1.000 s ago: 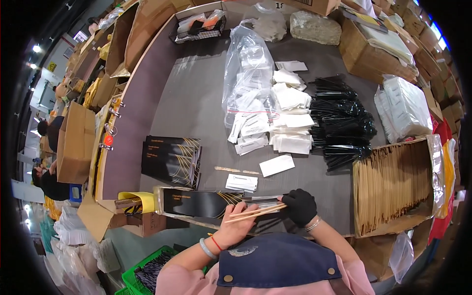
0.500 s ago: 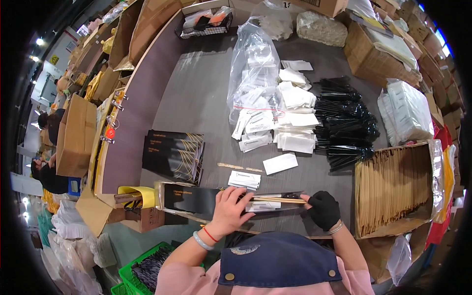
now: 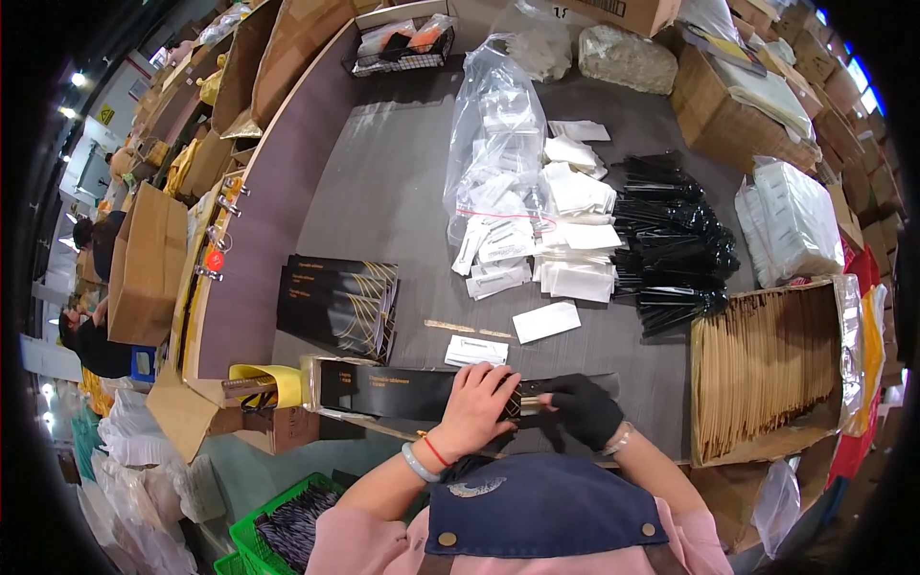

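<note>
A long black printed paper sleeve point(image 3: 407, 390) lies along the table's front edge. My bare left hand point(image 3: 474, 406) grips its right end, fingers over the top and thumb on the near side. In a black fingerless glove, my right hand point(image 3: 590, 412) pinches the ends of wooden chopsticks point(image 3: 533, 402), whose other part is hidden inside the sleeve. Clear film shows beyond the right fingers. Just behind my left hand rests a small stack of white paper packets point(image 3: 476, 351). A single white packet point(image 3: 546, 321) lies farther right.
Black sleeves point(image 3: 335, 305) fan out at left. White packets point(image 3: 575, 230) and black-wrapped pieces point(image 3: 676, 240) are heaped mid-table beside a clear bag point(image 3: 494, 125). An open carton point(image 3: 704, 450) of upright wooden sticks stands right. A yellow strap loop point(image 3: 278, 380) sits front left.
My right hand has moved left, and the chopsticks have slid into the sleeve, along with the white packet beside them. My left hand and the sleeve's end have shifted slightly right.
</note>
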`<action>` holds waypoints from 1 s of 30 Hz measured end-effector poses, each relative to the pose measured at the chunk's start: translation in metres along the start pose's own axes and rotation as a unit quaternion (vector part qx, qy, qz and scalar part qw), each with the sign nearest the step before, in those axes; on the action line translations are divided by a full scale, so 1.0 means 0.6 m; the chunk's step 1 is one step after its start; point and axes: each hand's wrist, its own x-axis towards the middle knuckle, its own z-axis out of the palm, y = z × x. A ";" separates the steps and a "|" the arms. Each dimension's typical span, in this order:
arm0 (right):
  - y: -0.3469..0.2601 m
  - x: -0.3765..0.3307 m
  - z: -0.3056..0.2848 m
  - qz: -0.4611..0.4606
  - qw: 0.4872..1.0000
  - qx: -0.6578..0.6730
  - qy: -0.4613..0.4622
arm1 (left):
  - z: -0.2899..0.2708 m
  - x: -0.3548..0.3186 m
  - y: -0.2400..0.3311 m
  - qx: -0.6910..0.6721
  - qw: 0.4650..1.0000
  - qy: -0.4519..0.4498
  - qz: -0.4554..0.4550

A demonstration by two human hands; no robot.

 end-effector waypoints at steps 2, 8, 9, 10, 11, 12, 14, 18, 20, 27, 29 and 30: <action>0.015 -0.035 -0.032 0.165 0.985 -0.059 0.001 | -0.004 -0.001 -0.003 0.006 1.000 -0.008 -0.004; -0.044 0.013 0.025 0.129 0.991 -0.007 -0.036 | 0.005 0.027 0.010 0.017 0.999 0.002 0.027; -0.032 0.010 0.023 0.023 0.994 -0.103 -0.034 | 0.000 0.030 0.006 0.049 0.997 -0.018 0.053; -0.048 0.028 -0.009 0.097 0.985 -0.136 -0.053 | -0.008 0.032 0.006 0.072 0.993 -0.063 0.064; -0.077 0.035 -0.035 0.171 0.968 -0.167 -0.072 | -0.013 0.028 0.012 0.094 0.987 -0.106 0.071; -0.069 0.035 -0.030 0.165 0.949 -0.244 -0.111 | -0.011 0.033 0.012 0.100 0.988 -0.094 0.076; -0.055 0.010 -0.026 0.153 0.950 -0.246 -0.120 | -0.012 0.046 0.021 0.087 0.972 -0.194 0.096; -0.061 0.012 -0.078 0.174 0.943 -0.262 -0.109 | -0.110 0.062 -0.007 0.094 0.970 -0.204 0.091; -0.065 0.010 -0.107 0.185 0.949 -0.253 -0.020 | -0.153 0.056 -0.065 0.125 0.978 -0.156 0.062; -0.084 0.009 -0.106 0.218 0.937 -0.271 -0.029 | -0.061 -0.015 -0.106 -0.001 0.983 0.158 -0.089; -0.080 0.014 -0.096 0.212 0.939 -0.266 -0.045 | -0.013 -0.033 -0.053 -0.004 0.975 0.166 -0.149; -0.082 0.013 -0.092 0.211 0.939 -0.267 -0.058 | 0.009 -0.040 -0.046 -0.022 0.968 0.168 -0.182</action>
